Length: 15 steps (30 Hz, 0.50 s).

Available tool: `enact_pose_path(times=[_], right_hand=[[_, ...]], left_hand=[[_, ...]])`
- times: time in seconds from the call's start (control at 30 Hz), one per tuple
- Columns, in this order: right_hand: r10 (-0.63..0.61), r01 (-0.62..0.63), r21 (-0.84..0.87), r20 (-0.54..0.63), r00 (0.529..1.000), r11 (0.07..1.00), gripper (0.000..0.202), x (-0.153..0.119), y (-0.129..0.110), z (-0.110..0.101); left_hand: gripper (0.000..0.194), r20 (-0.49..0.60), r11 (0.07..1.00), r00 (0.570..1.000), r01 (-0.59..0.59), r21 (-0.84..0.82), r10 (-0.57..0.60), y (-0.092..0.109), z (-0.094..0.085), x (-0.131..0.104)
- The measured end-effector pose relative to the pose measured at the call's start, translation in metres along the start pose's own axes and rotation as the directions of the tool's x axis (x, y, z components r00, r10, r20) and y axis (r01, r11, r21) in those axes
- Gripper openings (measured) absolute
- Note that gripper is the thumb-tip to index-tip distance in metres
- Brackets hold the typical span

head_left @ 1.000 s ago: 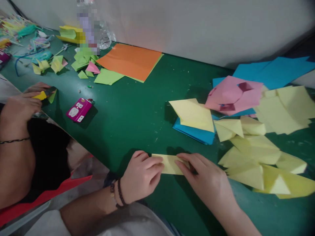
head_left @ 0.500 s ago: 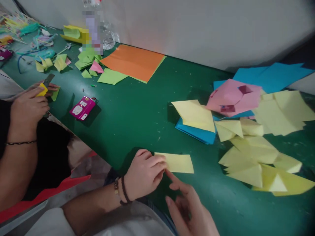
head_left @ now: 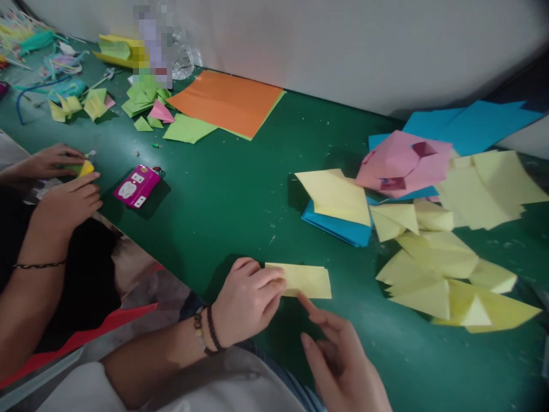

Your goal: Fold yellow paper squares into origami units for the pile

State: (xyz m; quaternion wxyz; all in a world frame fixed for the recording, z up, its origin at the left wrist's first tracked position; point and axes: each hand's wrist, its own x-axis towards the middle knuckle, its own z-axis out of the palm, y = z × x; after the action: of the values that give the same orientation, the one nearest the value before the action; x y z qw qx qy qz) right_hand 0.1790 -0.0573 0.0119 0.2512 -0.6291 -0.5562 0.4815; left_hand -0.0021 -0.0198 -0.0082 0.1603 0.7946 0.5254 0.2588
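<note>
A folded pale yellow paper strip (head_left: pixel 309 281) lies flat on the green table near its front edge. My left hand (head_left: pixel 251 297) rests on the strip's left end, its fingers pressed together on the paper. Just to the right, my right hand (head_left: pixel 343 355) has its index fingertip at the strip's lower edge, with thumb and index apart and nothing held between them. Beyond them, a pale yellow sheet (head_left: pixel 338 195) lies on a folded blue paper stack (head_left: pixel 337 226).
Folded yellow pieces (head_left: pixel 446 257), a pink paper shape (head_left: pixel 405 164) and blue sheets (head_left: pixel 467 127) lie at right. An orange sheet (head_left: pixel 229 100) is at the back, a purple box (head_left: pixel 138 186) at left. Another person's hands (head_left: pixel 71 197) hold small paper at far left.
My right index fingertip has moved right along the strip's lower edge, away from my left hand. The other person's hands have come together around the paper; the view has shifted slightly.
</note>
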Motion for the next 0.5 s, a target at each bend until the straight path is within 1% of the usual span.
enact_pose_path(times=[0.1,0.13,0.2,0.23,0.27,0.3,0.33,0.37,0.4,0.47,0.5], right_hand=[[0.074,-0.075,-0.001,-0.101,0.992,0.997,0.031,0.000,-0.001,-0.009],[0.075,-0.079,-0.021,-0.129,0.989,0.997,0.032,0.000,0.000,-0.014],[0.039,-0.059,-0.105,-0.185,0.982,0.993,0.032,0.001,0.004,-0.023],[-0.003,-0.035,-0.176,-0.212,0.977,0.984,0.031,0.002,0.007,-0.028],[-0.073,0.008,-0.265,-0.236,0.969,0.964,0.030,0.004,0.008,-0.031],[-0.167,0.066,-0.367,-0.250,0.954,0.928,0.028,0.007,0.010,-0.034],[-0.282,0.137,-0.473,-0.250,0.926,0.870,0.026,0.010,0.010,-0.034],[-0.407,0.219,-0.570,-0.225,0.885,0.792,0.024,0.014,0.010,-0.033],[-0.501,0.277,-0.647,-0.189,0.845,0.710,0.022,0.018,0.009,-0.031],[-0.603,0.355,-0.732,-0.095,0.792,0.581,0.020,0.027,0.006,-0.022],[-0.626,0.373,-0.758,-0.059,0.778,0.536,0.021,0.031,0.004,-0.017]], left_hand=[[0.014,-0.013,1.000,1.000,-0.007,0.005,0.007,0.000,0.001,0.000],[0.014,-0.018,1.000,1.000,-0.008,0.006,0.008,0.000,0.001,0.000],[0.013,-0.024,1.000,1.000,-0.011,0.008,0.011,0.000,0.001,0.000],[0.013,-0.022,1.000,1.000,-0.011,0.007,0.011,0.000,0.000,0.000],[0.013,-0.020,1.000,1.000,-0.011,0.006,0.011,0.000,0.000,0.000],[0.014,-0.017,1.000,1.000,-0.011,0.004,0.012,0.000,0.000,0.000],[0.014,-0.016,1.000,1.000,-0.012,0.002,0.012,0.000,0.000,0.000],[0.014,-0.014,1.000,1.000,-0.011,0.000,0.011,0.000,-0.001,0.000],[0.014,-0.014,1.000,1.000,-0.009,-0.002,0.009,0.000,-0.001,0.000],[0.015,-0.012,1.000,1.000,-0.007,-0.009,0.007,0.000,-0.001,0.000],[0.016,-0.010,1.000,1.000,-0.007,-0.013,0.007,0.000,-0.001,-0.001]])
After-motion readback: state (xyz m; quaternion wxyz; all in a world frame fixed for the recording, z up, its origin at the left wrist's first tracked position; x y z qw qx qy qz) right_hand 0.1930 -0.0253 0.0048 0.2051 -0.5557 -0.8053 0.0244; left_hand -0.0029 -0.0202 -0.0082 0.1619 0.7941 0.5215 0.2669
